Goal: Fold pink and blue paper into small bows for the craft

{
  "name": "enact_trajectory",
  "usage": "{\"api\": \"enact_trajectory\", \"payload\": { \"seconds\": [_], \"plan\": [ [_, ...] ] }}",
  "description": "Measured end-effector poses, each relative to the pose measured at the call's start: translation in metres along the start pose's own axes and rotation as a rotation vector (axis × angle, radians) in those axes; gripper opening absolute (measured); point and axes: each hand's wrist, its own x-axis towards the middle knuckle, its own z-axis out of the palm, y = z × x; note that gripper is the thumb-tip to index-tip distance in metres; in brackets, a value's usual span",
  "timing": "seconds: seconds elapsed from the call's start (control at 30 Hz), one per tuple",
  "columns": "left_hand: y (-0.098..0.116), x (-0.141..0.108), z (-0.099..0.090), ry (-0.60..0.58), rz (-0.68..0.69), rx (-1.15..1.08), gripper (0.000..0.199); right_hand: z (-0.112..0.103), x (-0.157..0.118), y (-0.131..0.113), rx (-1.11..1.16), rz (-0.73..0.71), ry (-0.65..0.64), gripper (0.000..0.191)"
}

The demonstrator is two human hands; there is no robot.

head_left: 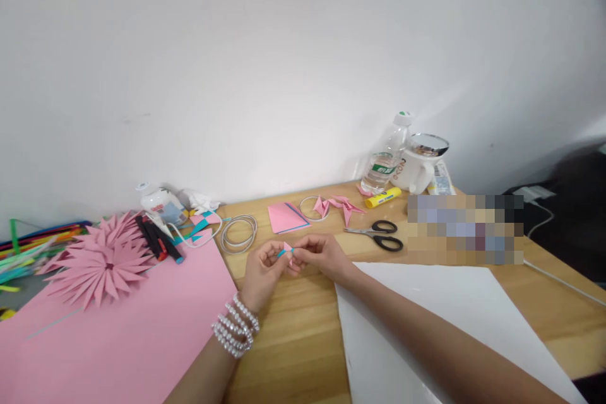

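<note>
Between both hands is a small folded paper piece (288, 249), pink with blue parts, held just above the wooden table. My left hand (265, 268), with several beaded bracelets at its wrist, pinches it from the left. From the right, the fingertips of my right hand (319, 254) close on the same piece; fingers hide part of it. Just beyond lie pink and blue paper squares (285, 218). Folded pink paper shapes (345, 206) lie further right, and black-handled scissors (379, 237) rest right of my right hand.
Pink paper sheets (142, 341) and pink paper flowers (106, 265) cover the left side. A white board (426, 303) lies under my right forearm. A coiled cable (239, 233), markers (158, 238), a yellow glue stick (383, 197), a water bottle (386, 154) and a white mug (414, 170) stand or lie toward the wall.
</note>
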Motion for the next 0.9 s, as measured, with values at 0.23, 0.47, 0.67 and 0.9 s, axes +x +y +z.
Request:
{"api": "enact_trajectory", "payload": {
  "seconds": [0.23,0.47,0.67,0.9],
  "plan": [
    [-0.003,0.003,0.001,-0.064,0.000,0.058,0.021,0.001,0.001,-0.001,-0.154,-0.050,-0.004,0.018],
    [-0.016,-0.002,0.001,0.029,0.131,0.365,0.013,0.008,-0.001,0.004,-0.358,-0.074,0.164,0.015],
    [-0.006,0.000,0.006,-0.048,0.075,0.173,0.017,0.005,0.002,0.002,-0.331,-0.086,0.187,0.013],
    [-0.008,0.001,0.004,0.015,0.039,0.234,0.019,0.008,-0.002,0.002,-0.404,-0.109,0.192,0.012]
  ]
}}
